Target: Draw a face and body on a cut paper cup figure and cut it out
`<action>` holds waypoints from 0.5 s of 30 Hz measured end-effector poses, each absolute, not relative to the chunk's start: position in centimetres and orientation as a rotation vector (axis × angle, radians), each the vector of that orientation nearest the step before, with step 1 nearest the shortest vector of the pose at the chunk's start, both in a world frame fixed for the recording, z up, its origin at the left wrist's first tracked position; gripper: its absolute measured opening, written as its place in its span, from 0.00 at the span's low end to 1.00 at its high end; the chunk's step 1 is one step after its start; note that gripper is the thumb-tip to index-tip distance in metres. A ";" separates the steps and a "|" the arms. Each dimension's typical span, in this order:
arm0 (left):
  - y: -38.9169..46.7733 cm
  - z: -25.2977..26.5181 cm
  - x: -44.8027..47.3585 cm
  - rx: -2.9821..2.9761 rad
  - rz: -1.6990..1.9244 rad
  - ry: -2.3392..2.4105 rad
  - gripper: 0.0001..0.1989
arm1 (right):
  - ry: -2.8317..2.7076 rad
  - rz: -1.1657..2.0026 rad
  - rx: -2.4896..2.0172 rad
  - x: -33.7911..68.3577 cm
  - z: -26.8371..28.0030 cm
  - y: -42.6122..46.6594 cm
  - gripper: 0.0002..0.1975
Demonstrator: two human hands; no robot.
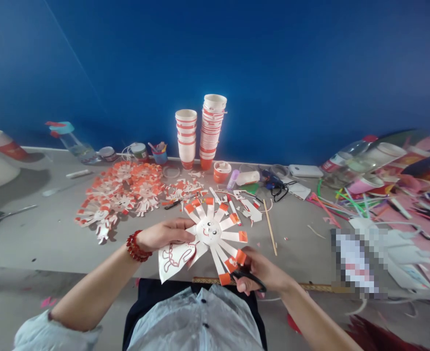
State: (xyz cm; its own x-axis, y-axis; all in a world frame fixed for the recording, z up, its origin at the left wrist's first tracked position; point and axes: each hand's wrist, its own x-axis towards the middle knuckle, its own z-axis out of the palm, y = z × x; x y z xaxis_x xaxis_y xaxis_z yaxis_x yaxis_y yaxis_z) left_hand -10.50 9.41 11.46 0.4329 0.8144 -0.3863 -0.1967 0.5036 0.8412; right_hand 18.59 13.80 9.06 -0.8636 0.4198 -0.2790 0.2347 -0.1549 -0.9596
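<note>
My left hand [171,233], with a red bead bracelet at the wrist, pinches a cut-open paper cup [211,230]. Its white strips fan out like petals with orange tips, and a smiling face is drawn on the round base. One wide uncut piece [176,258] with a dark red outline drawing hangs below my left fingers. My right hand [256,273] is closed around the black handles of a pair of scissors [241,274]. The scissors lie against the lower right strips, and their blades are mostly hidden behind the paper.
Finished-looking paper cutouts [127,183] lie heaped at the left. Two tall stacks of paper cups [213,131] stand against the blue wall. White scraps, markers and a wooden stick [270,226] lie beyond my hands. Bottles and coloured strips crowd the right; other scissors [3,217] lie far left.
</note>
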 end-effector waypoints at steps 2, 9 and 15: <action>9.5 11.8 -10.6 0.871 0.675 0.907 0.11 | -1.913 2.211 -0.784 18.5 9.5 13.7 0.24; 9.8 12.7 -10.3 0.986 0.626 0.921 0.12 | -1.838 2.283 -0.784 18.5 9.7 13.7 0.24; 9.9 12.5 -10.3 1.023 0.599 0.931 0.13 | -1.879 2.262 -0.745 18.8 9.3 13.9 0.23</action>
State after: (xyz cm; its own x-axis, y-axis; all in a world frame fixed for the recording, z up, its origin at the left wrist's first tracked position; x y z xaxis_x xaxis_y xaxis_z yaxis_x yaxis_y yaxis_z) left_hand -10.30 9.86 12.46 0.4947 0.7891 -0.3642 -0.0034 0.4208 0.9071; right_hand 18.80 13.90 9.29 -0.8738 0.3836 -0.2988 0.2235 -0.2290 -0.9474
